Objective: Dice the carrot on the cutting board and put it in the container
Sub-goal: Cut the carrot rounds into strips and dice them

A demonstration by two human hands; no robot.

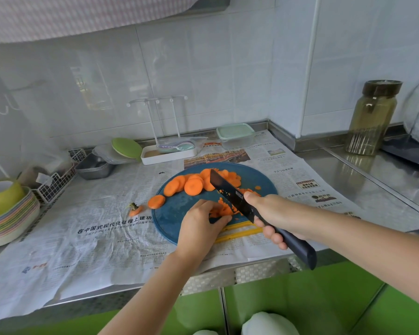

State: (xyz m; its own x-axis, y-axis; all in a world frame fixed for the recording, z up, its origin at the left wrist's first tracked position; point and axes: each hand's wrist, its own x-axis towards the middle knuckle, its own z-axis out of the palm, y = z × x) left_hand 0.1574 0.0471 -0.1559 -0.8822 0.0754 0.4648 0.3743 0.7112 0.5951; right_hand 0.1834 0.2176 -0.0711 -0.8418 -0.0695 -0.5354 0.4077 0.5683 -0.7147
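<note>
Orange carrot slices (191,185) lay in an overlapping heap on the far part of the round blue cutting board (169,220), and one more slice lay at its left edge. Nearer to us was a small pile of diced carrot (225,210); our left hand (198,227) held it together with curled fingers. Our right hand (275,213) gripped the dark handle of the black knife (225,188), with the blade over the dice, just beside the left fingers. The lidded container (236,136) stood behind the board on the newspaper (94,213), well apart.
</note>
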